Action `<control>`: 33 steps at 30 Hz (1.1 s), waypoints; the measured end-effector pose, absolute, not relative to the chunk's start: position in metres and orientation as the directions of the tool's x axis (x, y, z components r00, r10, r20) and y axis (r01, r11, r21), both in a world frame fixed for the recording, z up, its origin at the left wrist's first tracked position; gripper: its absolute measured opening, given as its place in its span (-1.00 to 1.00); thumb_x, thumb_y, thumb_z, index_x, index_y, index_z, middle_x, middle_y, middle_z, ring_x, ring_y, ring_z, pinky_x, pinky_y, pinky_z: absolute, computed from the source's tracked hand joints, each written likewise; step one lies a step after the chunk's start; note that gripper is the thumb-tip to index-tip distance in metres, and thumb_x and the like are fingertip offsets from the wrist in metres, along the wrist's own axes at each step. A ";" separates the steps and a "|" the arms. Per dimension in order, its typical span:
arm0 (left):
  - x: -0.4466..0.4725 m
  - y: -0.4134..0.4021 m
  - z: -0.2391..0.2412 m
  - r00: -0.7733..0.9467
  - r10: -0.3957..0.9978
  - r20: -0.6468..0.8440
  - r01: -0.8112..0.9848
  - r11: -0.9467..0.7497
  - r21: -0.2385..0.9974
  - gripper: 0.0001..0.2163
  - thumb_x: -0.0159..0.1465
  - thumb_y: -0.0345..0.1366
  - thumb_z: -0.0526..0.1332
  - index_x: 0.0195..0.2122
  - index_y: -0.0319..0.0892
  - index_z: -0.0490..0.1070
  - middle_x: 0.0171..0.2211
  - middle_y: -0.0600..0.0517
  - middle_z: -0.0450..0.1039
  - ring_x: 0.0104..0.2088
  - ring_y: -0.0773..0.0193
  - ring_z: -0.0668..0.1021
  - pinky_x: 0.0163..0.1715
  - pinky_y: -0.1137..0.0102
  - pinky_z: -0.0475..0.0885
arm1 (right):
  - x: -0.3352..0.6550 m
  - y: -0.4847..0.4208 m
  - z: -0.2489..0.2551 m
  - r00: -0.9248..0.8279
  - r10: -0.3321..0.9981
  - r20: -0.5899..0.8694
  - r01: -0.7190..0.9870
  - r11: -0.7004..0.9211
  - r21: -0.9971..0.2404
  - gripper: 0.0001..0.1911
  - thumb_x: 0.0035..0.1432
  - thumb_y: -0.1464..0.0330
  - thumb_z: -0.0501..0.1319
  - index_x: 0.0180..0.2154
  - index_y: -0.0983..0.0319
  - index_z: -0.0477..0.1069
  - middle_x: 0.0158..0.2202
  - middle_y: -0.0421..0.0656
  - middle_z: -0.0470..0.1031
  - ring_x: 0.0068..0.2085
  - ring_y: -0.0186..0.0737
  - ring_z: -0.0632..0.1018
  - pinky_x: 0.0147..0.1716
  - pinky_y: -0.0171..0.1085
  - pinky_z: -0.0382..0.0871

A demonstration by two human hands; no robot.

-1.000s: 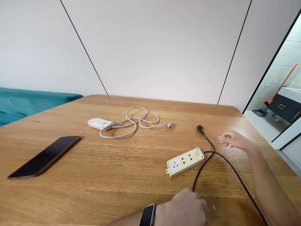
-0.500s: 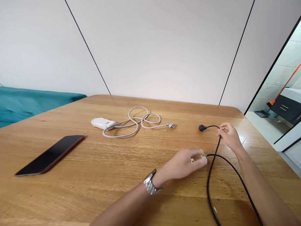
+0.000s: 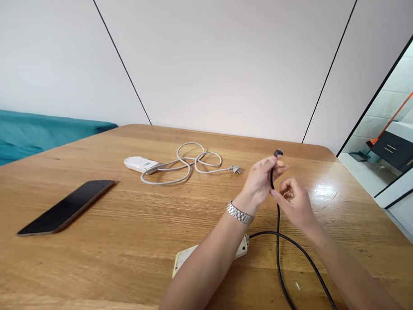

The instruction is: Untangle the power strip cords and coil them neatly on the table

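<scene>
Both hands are raised over the wooden table (image 3: 94, 249) with a black cable (image 3: 279, 261) between them. My left hand (image 3: 261, 180), with a metal watch on its wrist, pinches the cable just below its black plug (image 3: 278, 153). My right hand (image 3: 294, 201) pinches the same cable slightly lower. The cable hangs down and loops across the table toward the near edge. A cream power strip (image 3: 186, 257) lies under my left forearm, partly hidden.
A dark phone (image 3: 68, 207) lies flat at the left. A white charger (image 3: 139, 164) with a coiled white cord (image 3: 193, 162) sits further back. A teal cushion (image 3: 29, 134) lies beyond the left edge. An orange-handled tool (image 3: 391, 119) and a dark cabinet stand at the right.
My left hand left the power strip and rose to pinch the cable near the plug. My right hand lifted the plug end off the table. The power strip now lies nearer, under my forearm.
</scene>
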State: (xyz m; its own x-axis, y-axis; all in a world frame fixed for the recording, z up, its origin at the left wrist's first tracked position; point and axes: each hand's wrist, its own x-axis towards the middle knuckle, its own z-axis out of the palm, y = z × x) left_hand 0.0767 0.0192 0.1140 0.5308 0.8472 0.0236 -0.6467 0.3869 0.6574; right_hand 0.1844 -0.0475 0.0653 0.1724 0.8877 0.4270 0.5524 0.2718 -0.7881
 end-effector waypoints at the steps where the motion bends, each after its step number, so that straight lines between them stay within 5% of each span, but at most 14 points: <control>1: 0.069 0.020 0.120 0.505 0.862 0.040 -0.695 0.379 0.612 -0.94 0.23 -0.46 0.23 -0.30 -0.32 0.49 -0.55 0.09 0.42 -0.59 0.47 0.45 -0.48 0.54 0.40 | 0.185 -0.046 0.063 0.142 0.937 0.320 0.518 0.205 -0.830 -0.67 0.04 0.10 0.29 -0.41 0.16 0.23 -0.45 -0.23 0.38 -0.45 -0.31 0.39 -0.44 -0.29 0.32; 6: 0.032 0.016 0.152 0.363 0.896 0.257 -0.901 0.268 0.340 -0.72 0.43 -0.40 -0.07 -0.15 -0.23 0.45 -0.68 0.23 0.14 -0.76 0.57 0.13 -0.72 0.62 0.11 | 0.194 -0.040 0.050 -0.319 0.937 -0.141 0.396 -0.004 -0.918 -0.67 -0.04 0.11 0.33 -0.31 0.21 0.46 -0.31 -0.18 0.54 -0.27 -0.25 0.50 -0.17 -0.23 0.37; 8: 0.017 0.015 0.159 0.256 0.915 0.311 -0.945 0.170 0.279 -0.67 0.46 -0.36 -0.13 -0.15 -0.20 0.45 -0.70 0.23 0.07 -0.76 0.54 0.10 -0.73 0.60 0.05 | 0.201 -0.035 0.047 -0.311 0.925 -0.221 0.398 -0.084 -0.914 -0.68 -0.04 0.10 0.32 -0.40 0.23 0.48 -0.37 -0.17 0.55 -0.31 -0.26 0.50 -0.18 -0.22 0.36; 11: -0.005 0.019 0.164 0.130 0.944 0.304 -0.965 0.051 0.256 -0.65 0.47 -0.33 -0.14 -0.22 -0.18 0.44 -0.71 0.22 0.05 -0.76 0.52 0.09 -0.73 0.57 0.03 | 0.223 -0.028 0.050 -0.061 0.976 -0.209 0.339 -0.176 -0.924 -0.60 -0.10 0.02 0.31 -0.45 0.25 0.44 -0.52 -0.19 0.48 -0.44 -0.28 0.46 -0.32 -0.24 0.36; 14: -0.023 0.029 0.165 0.078 0.970 0.232 -0.964 0.014 0.266 -0.64 0.46 -0.32 -0.14 -0.36 -0.21 0.38 -0.73 0.23 0.02 -0.77 0.52 0.09 -0.73 0.56 0.04 | 0.260 -0.028 0.063 0.249 0.966 -0.069 0.494 -0.187 -0.849 -0.55 -0.10 -0.03 0.28 -0.42 0.24 0.47 -0.65 -0.26 0.34 -0.56 -0.30 0.34 -0.48 -0.27 0.25; 18: -0.029 0.045 0.159 0.149 0.980 0.129 -0.926 0.093 0.367 -0.64 0.44 -0.40 -0.13 -0.49 -0.22 0.25 -0.75 0.24 0.00 -0.77 0.53 0.13 -0.69 0.57 0.14 | 0.317 -0.040 0.080 0.640 0.721 0.266 0.611 -0.267 -0.746 -0.55 -0.13 -0.07 0.27 -0.51 0.20 0.42 -0.61 -0.19 0.35 -0.51 -0.22 0.33 -0.51 -0.24 0.15; 23: -0.004 0.057 0.144 0.247 0.968 -0.035 -0.857 0.235 0.457 -0.65 0.43 -0.33 -0.12 -0.47 -0.24 0.28 -0.73 0.21 0.12 -0.69 0.47 0.32 -0.53 0.51 0.36 | 0.364 -0.060 0.088 0.863 0.417 0.284 0.498 -0.609 -0.617 -0.58 -0.08 -0.08 0.23 -0.45 0.14 0.45 -0.44 0.00 0.50 -0.37 0.05 0.45 -0.43 -0.10 0.25; 27: 0.013 0.054 0.138 0.286 0.958 -0.019 -0.854 0.264 0.449 -0.63 0.44 -0.32 -0.12 -0.50 -0.22 0.26 -0.77 0.27 -0.13 -0.80 0.51 0.05 -0.74 0.58 0.03 | 0.358 -0.062 0.090 0.683 0.654 0.325 0.726 -0.562 -0.397 -0.55 -0.10 -0.05 0.29 -0.26 0.12 0.49 -0.15 0.03 0.56 -0.09 0.23 0.49 -0.14 0.10 0.27; 30: 0.020 0.043 0.138 0.332 0.941 0.071 -0.848 0.265 0.460 -0.65 0.43 -0.33 -0.10 -0.49 -0.21 0.28 -0.76 0.26 -0.16 -0.80 0.50 0.00 -0.76 0.57 -0.06 | 0.316 -0.056 0.088 0.417 0.840 0.348 0.907 -0.360 -0.217 -0.36 -0.10 -0.07 0.29 -0.01 0.11 0.44 0.09 0.02 0.46 0.14 0.26 0.36 0.13 0.25 0.01; 33: 0.024 0.032 0.139 0.422 0.894 0.149 -0.826 0.312 0.469 -0.61 0.44 -0.28 -0.14 -0.55 -0.18 0.19 -0.75 0.25 -0.20 -0.79 0.48 -0.04 -0.76 0.56 -0.13 | 0.270 -0.046 0.084 0.149 0.957 0.251 0.970 -0.092 -0.225 -0.31 0.01 -0.01 0.27 0.14 0.12 0.34 0.20 -0.02 0.36 0.24 0.20 0.27 0.21 0.18 -0.08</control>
State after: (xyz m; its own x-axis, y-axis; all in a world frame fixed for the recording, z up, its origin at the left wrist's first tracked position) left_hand 0.0237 0.0321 0.1388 0.4225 0.8940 0.1493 -0.8261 0.3120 0.4692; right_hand 0.2704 -0.0457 0.0841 0.1486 0.9565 0.2509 0.9700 -0.0917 -0.2251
